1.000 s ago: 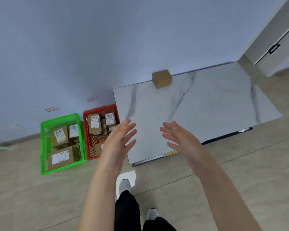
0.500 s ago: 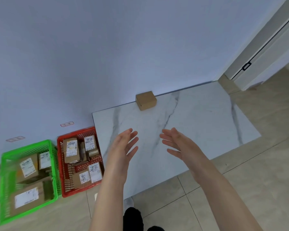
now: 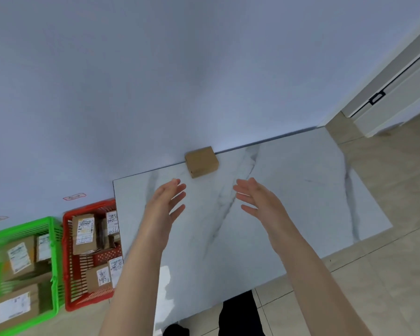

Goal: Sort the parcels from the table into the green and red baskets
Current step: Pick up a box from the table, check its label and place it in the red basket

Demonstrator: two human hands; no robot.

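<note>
both hands, left (image 3: 166,204) and right (image 3: 257,202), hover over the table (image 3: 289,202) with fingers straight and spread, holding nothing, just short of the box (image 3: 201,161). to take it well, i'd bring one palm to each side and squeeze evenly before lifting, since it sits at the far edge against the wall. the box is small, plain brown cardboard, closed, with no label showing, so i can't tell whether it belongs in the green basket (image 3: 55,263) or the red basket (image 3: 67,263).
</note>
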